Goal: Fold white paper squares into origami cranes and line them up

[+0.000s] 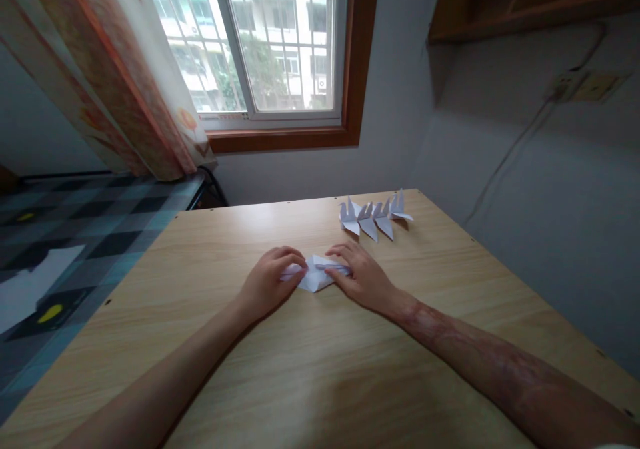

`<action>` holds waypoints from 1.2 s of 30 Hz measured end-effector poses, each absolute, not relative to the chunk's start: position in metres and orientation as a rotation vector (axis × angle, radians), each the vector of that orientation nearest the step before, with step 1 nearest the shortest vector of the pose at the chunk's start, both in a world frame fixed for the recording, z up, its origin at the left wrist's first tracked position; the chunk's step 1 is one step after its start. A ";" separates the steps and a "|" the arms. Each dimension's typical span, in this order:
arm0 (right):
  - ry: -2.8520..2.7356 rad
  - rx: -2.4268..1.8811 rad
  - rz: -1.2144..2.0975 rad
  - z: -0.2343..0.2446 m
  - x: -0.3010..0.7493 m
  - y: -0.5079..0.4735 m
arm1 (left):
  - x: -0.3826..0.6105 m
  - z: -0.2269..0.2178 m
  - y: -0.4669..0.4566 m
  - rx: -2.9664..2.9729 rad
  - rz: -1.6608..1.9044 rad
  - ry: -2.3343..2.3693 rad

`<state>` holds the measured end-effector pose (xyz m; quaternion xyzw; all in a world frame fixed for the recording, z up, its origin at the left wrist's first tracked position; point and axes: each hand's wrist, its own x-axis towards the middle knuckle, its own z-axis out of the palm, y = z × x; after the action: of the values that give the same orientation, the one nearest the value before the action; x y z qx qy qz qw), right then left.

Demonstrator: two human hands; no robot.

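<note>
Between my hands, low over the middle of the wooden table [240, 375], is a partly folded piece of white paper [314, 279]. My left hand [273, 277] pinches its left end between thumb and fingers. On the right end, my right hand [361, 277] has its thumb in front and its fingers behind, also closed on the paper. Creased flaps show at both sides, and the fingers cover part of each end. Several white paper cranes [367, 219] stand in a row beyond my right hand, close to the far edge.
Left of the table lies a checked cloth surface [150, 207] with white paper sheets [37, 285] on it. A barred window [285, 42] and a patterned curtain [125, 69] are ahead. At upper right are a wooden shelf [540, 19] and a wall socket [595, 87] with a cable.
</note>
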<state>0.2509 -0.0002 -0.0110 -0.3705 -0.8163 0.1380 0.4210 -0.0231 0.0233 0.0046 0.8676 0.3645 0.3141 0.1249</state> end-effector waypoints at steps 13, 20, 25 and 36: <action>-2.084 -1.054 0.312 -0.014 0.247 -0.002 | -0.016 0.011 0.012 2.736 0.684 0.977; -2.057 -1.117 0.294 -0.020 0.247 0.002 | -0.016 0.010 0.012 2.727 0.670 0.962; -2.025 -1.164 0.277 -0.022 0.248 0.003 | -0.016 0.009 0.012 2.713 0.674 0.955; -1.944 -1.199 0.370 -0.019 0.248 0.004 | -0.017 0.011 0.010 2.693 0.649 0.927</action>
<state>0.2485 0.0040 -0.0189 -0.4745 -0.7692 0.1462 0.4022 -0.0165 0.0104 0.0111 0.9164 0.3154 0.2208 0.1099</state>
